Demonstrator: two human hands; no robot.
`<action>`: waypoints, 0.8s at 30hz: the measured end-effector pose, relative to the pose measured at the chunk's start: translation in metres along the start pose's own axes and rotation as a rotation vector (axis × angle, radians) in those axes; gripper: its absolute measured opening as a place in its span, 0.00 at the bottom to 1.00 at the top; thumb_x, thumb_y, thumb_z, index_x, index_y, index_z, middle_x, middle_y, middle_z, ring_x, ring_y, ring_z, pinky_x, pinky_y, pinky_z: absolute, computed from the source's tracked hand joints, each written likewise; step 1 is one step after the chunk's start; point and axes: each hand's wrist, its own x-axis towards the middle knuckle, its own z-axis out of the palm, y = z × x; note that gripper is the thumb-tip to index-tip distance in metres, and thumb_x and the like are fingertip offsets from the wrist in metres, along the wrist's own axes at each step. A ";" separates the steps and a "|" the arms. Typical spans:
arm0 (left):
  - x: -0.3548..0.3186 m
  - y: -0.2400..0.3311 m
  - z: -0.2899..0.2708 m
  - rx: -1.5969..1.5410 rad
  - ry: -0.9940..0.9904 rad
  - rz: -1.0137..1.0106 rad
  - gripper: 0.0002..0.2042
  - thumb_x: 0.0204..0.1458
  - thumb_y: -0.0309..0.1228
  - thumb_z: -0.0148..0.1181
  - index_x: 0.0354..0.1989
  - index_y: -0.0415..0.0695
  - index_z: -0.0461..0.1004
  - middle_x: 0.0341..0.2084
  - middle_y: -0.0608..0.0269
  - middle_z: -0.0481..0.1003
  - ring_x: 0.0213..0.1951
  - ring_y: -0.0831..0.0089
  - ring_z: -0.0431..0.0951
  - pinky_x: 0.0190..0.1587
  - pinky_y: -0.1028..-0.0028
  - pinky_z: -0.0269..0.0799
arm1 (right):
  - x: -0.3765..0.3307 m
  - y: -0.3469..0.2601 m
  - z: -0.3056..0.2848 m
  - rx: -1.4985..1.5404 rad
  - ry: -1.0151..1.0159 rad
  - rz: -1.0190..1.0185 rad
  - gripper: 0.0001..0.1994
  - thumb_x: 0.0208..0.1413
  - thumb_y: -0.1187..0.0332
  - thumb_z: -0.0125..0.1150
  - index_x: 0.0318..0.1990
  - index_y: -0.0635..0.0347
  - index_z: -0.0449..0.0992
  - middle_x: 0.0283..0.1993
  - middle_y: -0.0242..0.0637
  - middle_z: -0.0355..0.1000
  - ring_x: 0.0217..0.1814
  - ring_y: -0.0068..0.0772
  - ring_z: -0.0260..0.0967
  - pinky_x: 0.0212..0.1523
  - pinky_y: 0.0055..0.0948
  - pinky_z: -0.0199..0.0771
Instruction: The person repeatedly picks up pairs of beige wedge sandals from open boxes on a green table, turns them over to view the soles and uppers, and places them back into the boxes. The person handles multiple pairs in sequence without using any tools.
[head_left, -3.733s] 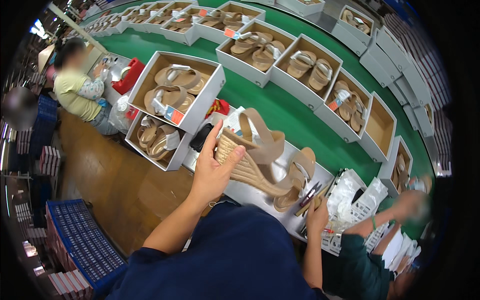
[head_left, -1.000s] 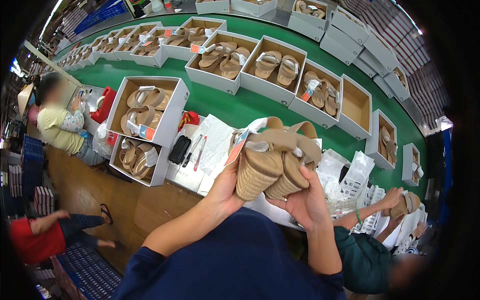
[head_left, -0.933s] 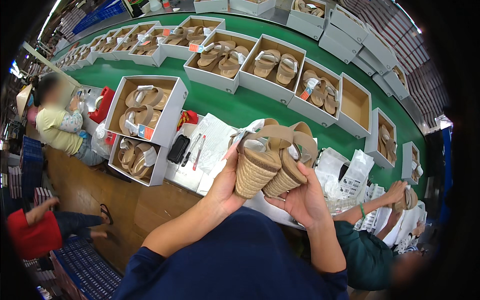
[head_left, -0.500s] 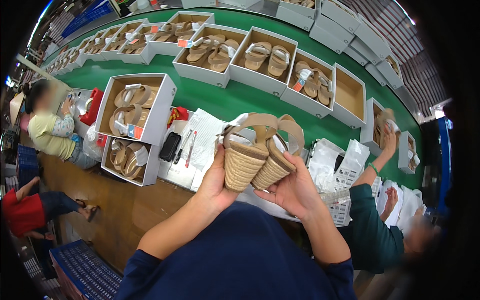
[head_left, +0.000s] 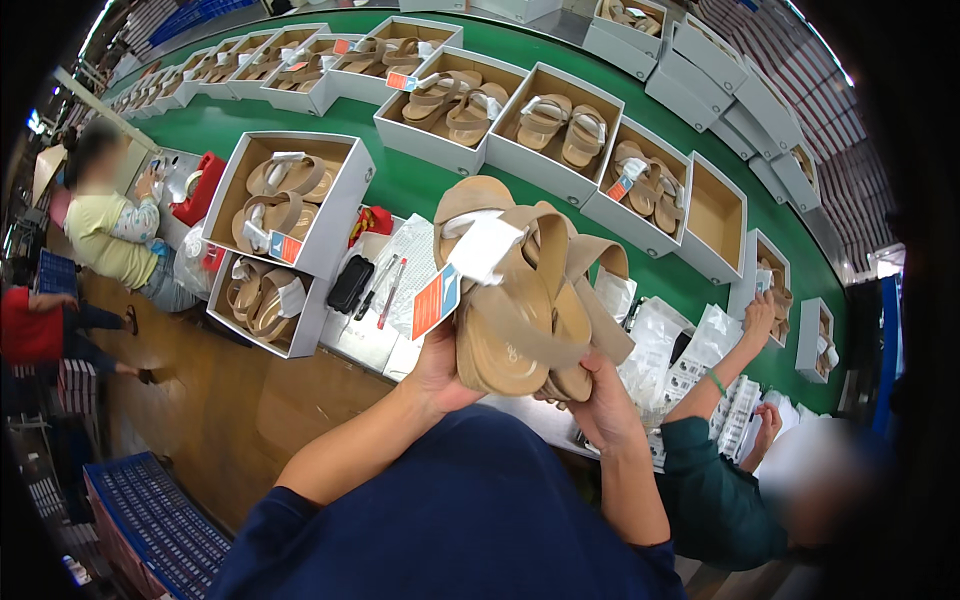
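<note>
A pair of beige wedge sandals (head_left: 508,325) is up in front of me, insoles and crossed straps facing me. My left hand (head_left: 447,370) is closed around the heel side of the left sandal. My right hand (head_left: 605,405) grips the heel of the other sandal, whose front is partly covered by the first. White tissue (head_left: 484,250) is tucked at the straps of the left sandal, and an orange, white and blue hang tag (head_left: 436,302) dangles at its side. My fingers behind the soles are mostly hidden.
Two stacked boxes of sandals (head_left: 290,200) stand left, beside a black case (head_left: 350,285), pens and papers. Open shoe boxes (head_left: 555,130) line the green table (head_left: 400,185). At right a co-worker's hand (head_left: 760,318) reaches into a box, near white packets (head_left: 650,350).
I have turned the sandals from their woven wedge heels to their insoles and straps, bringing the tag into sight. The co-worker's hand has lowered a sandal into a box.
</note>
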 end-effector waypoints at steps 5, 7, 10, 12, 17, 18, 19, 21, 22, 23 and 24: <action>0.012 -0.002 0.013 0.003 0.074 0.047 0.39 0.48 0.63 0.56 0.66 0.56 0.60 0.64 0.65 0.62 0.65 0.65 0.61 0.67 0.56 0.54 | 0.012 -0.015 0.007 -0.075 0.110 0.034 0.29 0.64 0.44 0.43 0.60 0.59 0.65 0.55 0.38 0.70 0.53 0.30 0.69 0.45 0.30 0.74; 0.013 -0.002 0.011 -0.027 0.076 0.030 0.36 0.50 0.63 0.54 0.65 0.58 0.61 0.64 0.67 0.62 0.64 0.66 0.62 0.67 0.56 0.55 | 0.013 -0.008 -0.002 0.014 0.049 -0.002 0.29 0.64 0.44 0.44 0.60 0.58 0.65 0.56 0.38 0.70 0.55 0.31 0.69 0.45 0.32 0.74; 0.004 -0.004 0.008 -0.101 0.058 0.097 0.41 0.49 0.62 0.57 0.66 0.50 0.57 0.64 0.62 0.61 0.64 0.64 0.62 0.67 0.58 0.57 | 0.020 0.014 -0.030 0.352 -0.106 -0.070 0.29 0.64 0.46 0.45 0.64 0.58 0.62 0.61 0.39 0.66 0.60 0.34 0.66 0.52 0.38 0.74; -0.005 0.000 -0.001 0.063 0.025 0.130 0.37 0.53 0.58 0.55 0.67 0.49 0.56 0.64 0.62 0.60 0.64 0.66 0.62 0.67 0.59 0.58 | 0.024 0.025 -0.020 0.541 0.052 -0.156 0.27 0.64 0.50 0.46 0.64 0.57 0.61 0.64 0.38 0.63 0.63 0.35 0.65 0.55 0.36 0.73; 0.014 0.017 -0.020 0.335 0.175 0.120 0.25 0.60 0.43 0.54 0.62 0.44 0.60 0.49 0.59 0.72 0.52 0.66 0.74 0.55 0.64 0.72 | 0.045 0.066 -0.038 0.991 -0.470 -0.327 0.25 0.65 0.58 0.48 0.64 0.64 0.61 0.62 0.46 0.64 0.60 0.39 0.68 0.60 0.36 0.71; 0.010 0.014 -0.012 0.283 0.161 0.089 0.26 0.61 0.44 0.49 0.63 0.41 0.60 0.50 0.52 0.72 0.51 0.62 0.75 0.55 0.61 0.73 | 0.035 0.039 -0.013 0.980 -0.489 -0.292 0.24 0.66 0.59 0.47 0.63 0.66 0.61 0.62 0.48 0.64 0.60 0.41 0.68 0.61 0.36 0.70; 0.006 0.010 -0.001 0.234 0.140 0.052 0.27 0.62 0.45 0.45 0.64 0.38 0.59 0.52 0.46 0.71 0.51 0.57 0.75 0.54 0.59 0.73 | 0.032 0.033 -0.007 1.033 -0.483 -0.234 0.24 0.66 0.59 0.46 0.63 0.67 0.61 0.62 0.50 0.63 0.60 0.41 0.67 0.61 0.37 0.70; 0.020 0.014 -0.027 -0.062 0.001 -0.188 0.25 0.59 0.41 0.53 0.57 0.35 0.64 0.48 0.48 0.72 0.47 0.60 0.76 0.51 0.64 0.75 | 0.037 0.034 -0.001 1.207 -0.448 -0.070 0.24 0.66 0.60 0.45 0.62 0.69 0.61 0.63 0.51 0.61 0.62 0.43 0.65 0.62 0.38 0.69; 0.014 0.006 -0.034 -0.035 0.072 -0.069 0.25 0.61 0.41 0.50 0.59 0.32 0.62 0.51 0.46 0.71 0.48 0.59 0.76 0.51 0.65 0.75 | 0.037 0.036 0.001 1.327 -0.412 0.029 0.23 0.66 0.61 0.44 0.61 0.70 0.61 0.64 0.51 0.60 0.64 0.43 0.64 0.62 0.39 0.69; 0.014 0.001 -0.059 -0.387 -0.039 -0.172 0.26 0.65 0.42 0.41 0.62 0.32 0.59 0.55 0.43 0.68 0.50 0.55 0.75 0.54 0.65 0.74 | 0.030 0.033 0.003 1.467 -0.371 0.071 0.24 0.66 0.60 0.44 0.62 0.68 0.61 0.65 0.55 0.58 0.64 0.47 0.63 0.62 0.40 0.69; 0.010 -0.003 -0.041 -0.451 -0.003 -0.146 0.23 0.65 0.35 0.41 0.60 0.27 0.59 0.51 0.44 0.70 0.49 0.58 0.76 0.53 0.69 0.77 | 0.029 0.033 0.001 1.456 -0.350 0.052 0.24 0.66 0.60 0.44 0.62 0.67 0.61 0.65 0.54 0.58 0.64 0.47 0.63 0.62 0.40 0.69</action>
